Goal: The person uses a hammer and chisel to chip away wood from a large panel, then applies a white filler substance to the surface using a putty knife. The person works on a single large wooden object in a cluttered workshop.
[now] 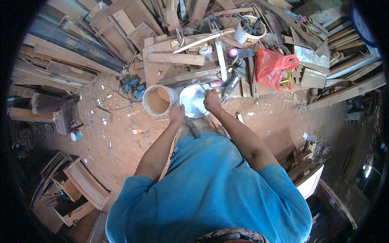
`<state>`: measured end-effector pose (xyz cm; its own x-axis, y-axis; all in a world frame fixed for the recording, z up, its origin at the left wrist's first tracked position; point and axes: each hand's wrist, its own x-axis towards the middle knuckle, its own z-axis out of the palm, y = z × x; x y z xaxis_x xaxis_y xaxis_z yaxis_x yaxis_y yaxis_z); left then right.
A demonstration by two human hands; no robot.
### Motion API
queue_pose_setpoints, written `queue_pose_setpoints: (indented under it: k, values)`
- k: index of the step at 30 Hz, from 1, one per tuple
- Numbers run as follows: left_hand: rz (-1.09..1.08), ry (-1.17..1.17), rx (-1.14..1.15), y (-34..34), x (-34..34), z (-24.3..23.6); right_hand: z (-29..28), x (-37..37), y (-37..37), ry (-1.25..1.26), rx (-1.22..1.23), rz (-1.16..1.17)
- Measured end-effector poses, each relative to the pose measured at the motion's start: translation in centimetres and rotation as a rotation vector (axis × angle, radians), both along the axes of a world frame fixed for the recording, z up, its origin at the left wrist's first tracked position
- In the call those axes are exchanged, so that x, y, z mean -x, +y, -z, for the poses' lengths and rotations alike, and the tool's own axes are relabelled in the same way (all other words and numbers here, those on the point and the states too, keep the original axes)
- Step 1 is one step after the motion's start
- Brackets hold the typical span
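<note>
Just ahead of my body is a round white bucket, with a pale white surface inside its rim. My left hand is closed on the bucket's left rim, thumb toward the inside. Over its right side, my right hand is closed in a fist. A thin, stick-like piece shows beyond that fist at the far rim; the rest of it is hidden by the fingers. Touching distance to the left stands a second white bucket, open, with a brownish inside.
A cluttered wooden bench lies ahead, bearing planks, a power tool, a red plastic bag and a white tool bucket. Blue power tools with cords lie on the floor at left. Stacked timber lines both sides.
</note>
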<state>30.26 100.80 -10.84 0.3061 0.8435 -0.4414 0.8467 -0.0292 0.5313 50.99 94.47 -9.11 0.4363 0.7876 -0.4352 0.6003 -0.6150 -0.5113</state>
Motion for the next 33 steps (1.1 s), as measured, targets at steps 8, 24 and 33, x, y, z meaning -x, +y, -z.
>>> queue_pose_setpoints:
  k: [8, 24, 33]
  values:
    - [-0.033, -0.006, 0.016, 2.0, -1.7, -0.3, 2.4, 1.1, 0.8, -0.038, 0.117, 0.220]
    - [-0.316, -0.448, 0.538, 5.7, 5.3, -2.7, -8.2, -0.6, -0.2, 0.781, -0.153, 0.462]
    - [-0.241, -0.397, 0.573, 1.2, 11.8, -4.0, -3.8, -1.2, -2.8, 0.428, 0.029, -0.010]
